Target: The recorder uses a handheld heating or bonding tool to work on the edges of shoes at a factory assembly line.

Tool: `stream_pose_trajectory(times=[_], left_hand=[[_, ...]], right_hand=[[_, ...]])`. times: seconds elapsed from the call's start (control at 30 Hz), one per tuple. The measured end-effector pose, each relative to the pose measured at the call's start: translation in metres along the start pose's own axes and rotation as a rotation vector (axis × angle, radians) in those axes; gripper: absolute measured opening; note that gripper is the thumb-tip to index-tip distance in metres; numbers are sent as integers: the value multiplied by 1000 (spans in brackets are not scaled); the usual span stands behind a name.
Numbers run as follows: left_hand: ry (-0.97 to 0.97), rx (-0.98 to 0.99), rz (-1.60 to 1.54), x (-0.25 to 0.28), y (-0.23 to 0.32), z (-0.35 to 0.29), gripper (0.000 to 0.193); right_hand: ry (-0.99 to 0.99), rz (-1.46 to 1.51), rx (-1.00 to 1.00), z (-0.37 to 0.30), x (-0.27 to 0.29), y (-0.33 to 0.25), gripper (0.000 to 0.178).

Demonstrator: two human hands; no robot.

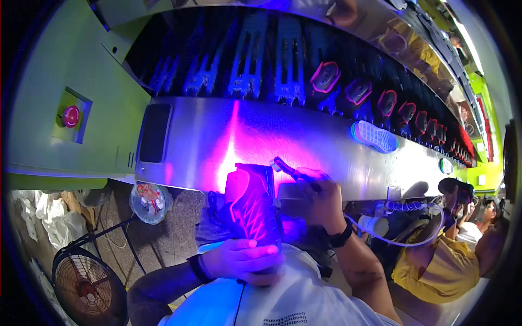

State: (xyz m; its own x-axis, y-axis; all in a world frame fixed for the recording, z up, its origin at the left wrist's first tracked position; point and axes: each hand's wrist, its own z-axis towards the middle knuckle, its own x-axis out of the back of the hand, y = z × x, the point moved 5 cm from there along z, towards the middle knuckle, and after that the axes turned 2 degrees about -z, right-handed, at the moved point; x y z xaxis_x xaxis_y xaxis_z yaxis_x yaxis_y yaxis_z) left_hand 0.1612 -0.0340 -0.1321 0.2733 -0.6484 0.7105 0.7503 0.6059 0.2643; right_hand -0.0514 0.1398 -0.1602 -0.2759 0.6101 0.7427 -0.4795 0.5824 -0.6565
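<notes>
closest in, the left hand (242,259) is clenched around the heel end of a shoe (252,204), holding it upright against the chest. just above and to its right, the right hand (321,198) grips a small brush (286,168) whose tip meets the shoe's top edge. beyond them runs a steel conveyor (304,138) under violet light, carrying a white sole (375,136).

brushed shiny metal conveyor panel (304,141), textured fabric shoe upper (251,206), ribbed rubber sole (375,136)
</notes>
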Motion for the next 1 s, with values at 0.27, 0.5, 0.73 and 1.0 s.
stream_pose_trajectory(times=[0.27,0.5,0.73,1.0], left_hand=[[-218,-196,107,4,-5,6,53],[-283,-295,110,0,-7,1,61],[-199,-147,42,-2,-3,0,59],[10,-49,36,-13,2,-11,58]], right_hand=[[-121,235,-226,21,-1,-10,29],[-92,283,-153,-6,3,-5,27],[-99,371,-308,-41,-16,-15,27],[-238,535,-407,-82,-15,-11,30]])
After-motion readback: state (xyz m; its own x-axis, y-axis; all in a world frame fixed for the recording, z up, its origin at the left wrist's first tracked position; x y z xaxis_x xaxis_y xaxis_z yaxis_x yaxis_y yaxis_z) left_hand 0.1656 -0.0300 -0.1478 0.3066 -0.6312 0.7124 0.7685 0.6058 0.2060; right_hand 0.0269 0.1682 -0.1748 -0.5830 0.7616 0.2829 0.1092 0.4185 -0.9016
